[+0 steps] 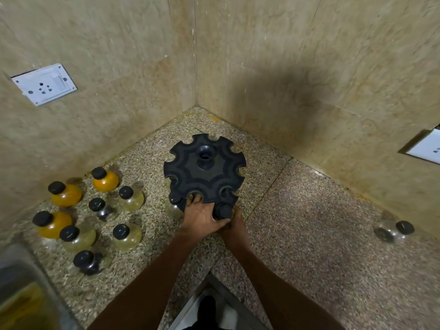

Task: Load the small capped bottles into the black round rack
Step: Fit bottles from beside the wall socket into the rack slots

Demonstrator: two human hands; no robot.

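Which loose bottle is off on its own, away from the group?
The clear bottle at far right near the wall; the other loose ones cluster left of the rack.

Black round scalloped plastic rack sitting in speckled stone countertop corner; eight round glass bottles with black caps standing grouped to its left; one lone clear glass bottle lying far right, near wall.

Dim warm light; soft blur; edges warped.
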